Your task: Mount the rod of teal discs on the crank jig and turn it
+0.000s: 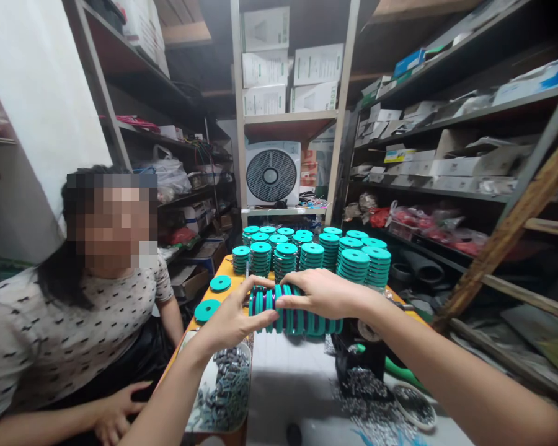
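Low in the frame, small grey metal parts [223, 390] heaped on a tray; at centre, left hand [232, 316] and right hand [323, 294] pinching a sideways row of teal discs [292, 313] from both ends; behind, upright teal disc stacks [316, 254]; left of frame, seated person [65, 322].

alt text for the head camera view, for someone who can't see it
Two bare hands, left hand and right hand, press a sideways row of teal discs between them above a table. Behind stand stacks of teal discs; a tray of small grey parts lies below, and a seated person is on the left.
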